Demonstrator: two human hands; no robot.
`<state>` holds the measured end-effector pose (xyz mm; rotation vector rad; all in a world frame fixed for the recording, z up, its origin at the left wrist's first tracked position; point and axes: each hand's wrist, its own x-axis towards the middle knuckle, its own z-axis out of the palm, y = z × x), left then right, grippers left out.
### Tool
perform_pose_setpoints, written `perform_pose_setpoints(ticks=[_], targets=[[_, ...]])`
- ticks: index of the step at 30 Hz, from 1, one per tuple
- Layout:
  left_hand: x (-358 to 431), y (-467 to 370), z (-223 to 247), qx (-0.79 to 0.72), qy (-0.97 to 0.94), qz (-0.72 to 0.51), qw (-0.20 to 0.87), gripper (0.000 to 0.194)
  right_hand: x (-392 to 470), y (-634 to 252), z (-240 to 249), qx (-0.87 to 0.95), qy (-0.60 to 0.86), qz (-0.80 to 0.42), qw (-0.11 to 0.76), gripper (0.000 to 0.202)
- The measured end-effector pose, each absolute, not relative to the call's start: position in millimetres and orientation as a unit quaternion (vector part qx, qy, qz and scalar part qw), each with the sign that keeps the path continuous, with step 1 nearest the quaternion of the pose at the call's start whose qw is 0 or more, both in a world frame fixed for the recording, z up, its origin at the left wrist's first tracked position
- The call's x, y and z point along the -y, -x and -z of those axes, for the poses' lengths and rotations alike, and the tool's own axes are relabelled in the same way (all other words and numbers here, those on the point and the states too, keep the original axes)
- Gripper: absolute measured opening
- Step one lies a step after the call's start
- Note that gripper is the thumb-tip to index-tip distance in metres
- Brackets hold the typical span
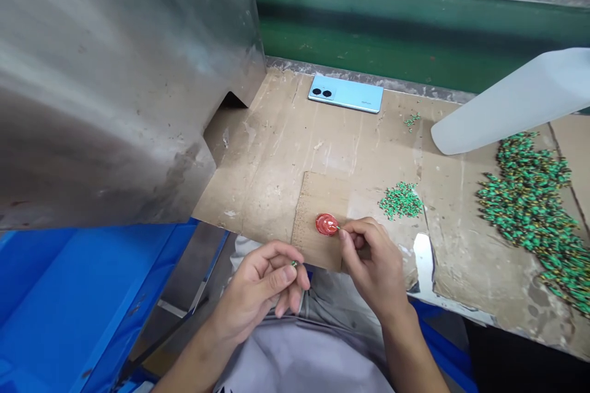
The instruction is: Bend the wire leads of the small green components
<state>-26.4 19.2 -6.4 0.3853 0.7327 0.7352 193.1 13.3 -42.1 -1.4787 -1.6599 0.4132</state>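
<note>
Between the thumb and fingertips of my left hand (265, 279) is a small green piece (294, 263); its exact kind is too small to make out. My right hand (375, 261) pinches a thin stick (338, 228), its tip touching a round patch of glossy red paste (325, 223). The paste sits on a brown cardboard piece (318, 193) at the table's front edge. A small pile of green pieces (402, 201) lies just beyond my right hand. Farther right spreads a large heap of green pieces (530, 202) with dark and gold ends.
A light blue phone (350, 94) lies at the table's back. A white tube-like object (507, 104) slants over the right side. To the left stands a large metal panel (138, 86), with a blue bin (83, 295) below it. A few green bits (411, 121) are scattered behind.
</note>
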Motion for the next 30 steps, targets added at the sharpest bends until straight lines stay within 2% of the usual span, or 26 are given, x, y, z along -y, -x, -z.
perform_pose_setpoints(ticks=[5,9,13,22,30], targets=[[-21,30,0,-0.396,-0.183,-0.472,0.766,0.033,-2,-192,34,0.678,0.567,-0.158,0.441,0.013],[-22,39,3,-0.422,-0.174,-0.525,0.719,0.034,9,-176,29,0.734,0.527,-0.171,0.392,0.015],[-18,44,8,-0.41,-0.155,-0.545,0.715,0.035,13,-159,35,0.778,0.516,-0.132,0.334,0.016],[-7,40,12,-0.422,-0.15,-0.495,0.745,0.036,12,-155,41,0.801,0.525,-0.106,0.266,0.017],[-5,37,10,-0.411,-0.16,-0.468,0.765,0.027,13,-156,34,0.771,0.527,-0.127,0.333,0.014]])
